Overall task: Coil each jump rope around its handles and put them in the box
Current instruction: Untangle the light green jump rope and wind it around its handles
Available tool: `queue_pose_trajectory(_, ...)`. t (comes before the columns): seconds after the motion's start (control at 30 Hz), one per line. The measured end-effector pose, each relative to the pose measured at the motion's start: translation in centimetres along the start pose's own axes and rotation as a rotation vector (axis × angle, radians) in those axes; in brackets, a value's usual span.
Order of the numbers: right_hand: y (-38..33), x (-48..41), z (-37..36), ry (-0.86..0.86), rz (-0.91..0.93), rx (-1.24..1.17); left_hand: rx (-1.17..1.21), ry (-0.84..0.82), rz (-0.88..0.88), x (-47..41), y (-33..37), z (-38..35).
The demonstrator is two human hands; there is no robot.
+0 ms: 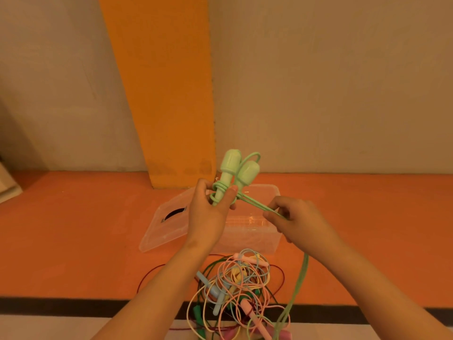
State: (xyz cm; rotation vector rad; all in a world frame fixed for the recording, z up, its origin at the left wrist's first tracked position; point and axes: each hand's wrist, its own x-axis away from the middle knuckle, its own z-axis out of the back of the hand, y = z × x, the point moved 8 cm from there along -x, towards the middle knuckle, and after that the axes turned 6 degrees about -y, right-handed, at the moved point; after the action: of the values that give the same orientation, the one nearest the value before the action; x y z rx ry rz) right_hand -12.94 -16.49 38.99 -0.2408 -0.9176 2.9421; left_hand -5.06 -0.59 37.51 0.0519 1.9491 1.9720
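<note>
Tangled ropes [246,306] lie outside the clear box [252,231], lid [166,229] leaning beside.

Left hand [208,212] grips green handles [236,171]; right hand [291,217] pinches the cord [255,204].

— What stands at the back?
— A plain beige wall [343,82], with a broad orange band [166,94] running down it, slightly slanted, to the floor.
— And the floor [73,229]?
— Orange, meeting the wall in a straight line. Nearer, a black strip [61,307] crosses from side to side, with a white surface [49,327] just beyond it.
— Anything at the left edge?
— A pale object [6,185], cut off; I can't tell what.
</note>
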Motion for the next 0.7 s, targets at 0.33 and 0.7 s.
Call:
queue_pose_trajectory(0.33, -3.0, 0.4, 0.1, 0.142, 0.331, 0.244, -0.469, -0.31, 0.056, -0.1, -2.3, -1.7)
queue_pose_trajectory(0.7, -3.8, 0.9, -1.0, 0.079, 0.479, 0.277, -0.458, -0.847, 0.202, 2.2, -2.0, -3.5)
